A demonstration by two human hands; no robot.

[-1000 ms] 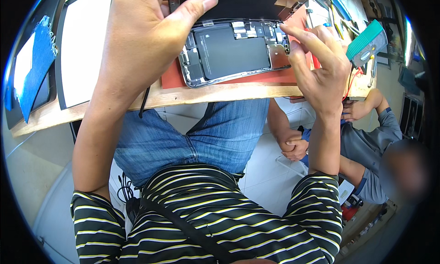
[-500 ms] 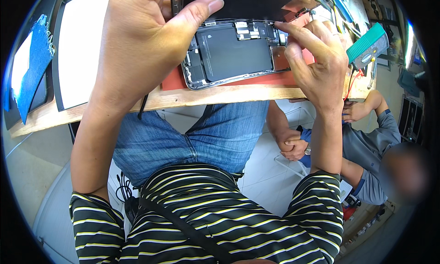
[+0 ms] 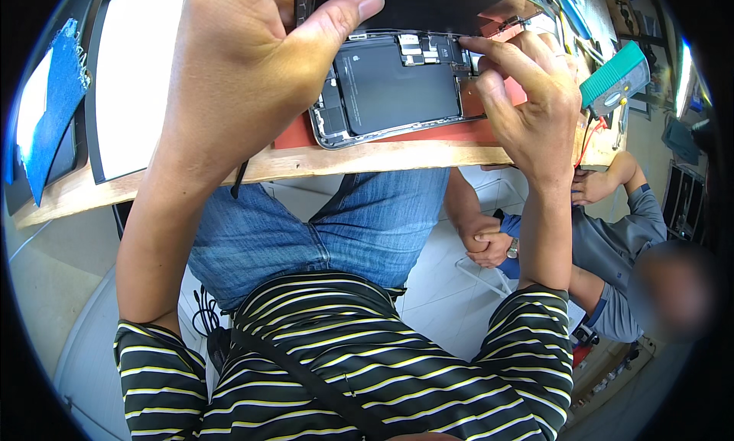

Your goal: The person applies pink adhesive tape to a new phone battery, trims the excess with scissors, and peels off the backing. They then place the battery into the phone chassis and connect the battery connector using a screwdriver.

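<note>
An opened smartphone [image 3: 401, 93] lies on a red mat [image 3: 382, 136], with its black battery and small shielded boards exposed. Its dark screen panel [image 3: 428, 5] is tilted up along the far side. My left hand [image 3: 237, 74] grips that panel's left part, the thumb lying over its face and the other fingers mostly hidden. At the phone's right end, my right hand [image 3: 535, 97] reaches in with the index fingertip touching the far right corner of the inside parts. Its thumb is held apart from the index finger, and the remaining fingers are curled.
A wooden table edge [image 3: 344, 161] runs in front of me. On the right sit a green and grey multimeter [image 3: 615, 78] and red leads; several tools lie beyond. A bright white panel [image 3: 134, 81] and blue cloth [image 3: 57, 112] are left. Another person [image 3: 612, 234] sits to the right.
The phone and its raised screen have shifted slightly right, with my left thumb moving along. My right index finger stays at the phone's far right corner.
</note>
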